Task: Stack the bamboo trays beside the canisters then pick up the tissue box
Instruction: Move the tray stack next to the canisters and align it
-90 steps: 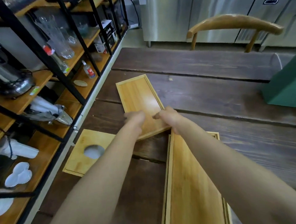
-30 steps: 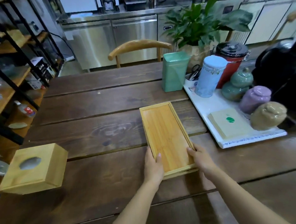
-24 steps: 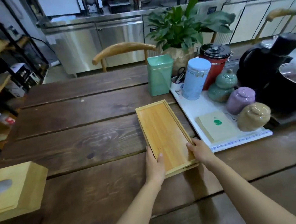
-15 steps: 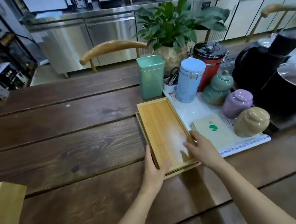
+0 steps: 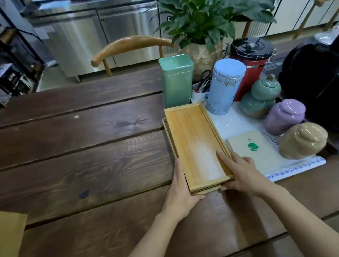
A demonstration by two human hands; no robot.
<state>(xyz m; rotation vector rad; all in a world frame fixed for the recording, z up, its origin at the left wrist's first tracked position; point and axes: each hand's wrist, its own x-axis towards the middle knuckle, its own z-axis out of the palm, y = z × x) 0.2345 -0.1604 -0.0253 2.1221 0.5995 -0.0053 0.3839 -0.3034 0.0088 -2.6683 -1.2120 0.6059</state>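
Note:
Two bamboo trays lie stacked on the dark wooden table, the upper one slightly askew over the lower. They sit against the white mat that carries the canisters: a blue tin, a red one and several ceramic jars. My left hand grips the stack's near left corner. My right hand holds the near right corner, its forefinger lying inside the upper tray. Only a corner of the bamboo tissue box shows at the bottom left edge.
A green square tin stands just beyond the trays, with a potted plant behind it. A flat beige packet lies on the mat right of the trays. A wooden chair is at the far side. Dark appliances stand at right.
The trays were carried from the table's left side and set beside the canisters. In the last half second my view shifted right, and the hands stayed on the stack's near end.

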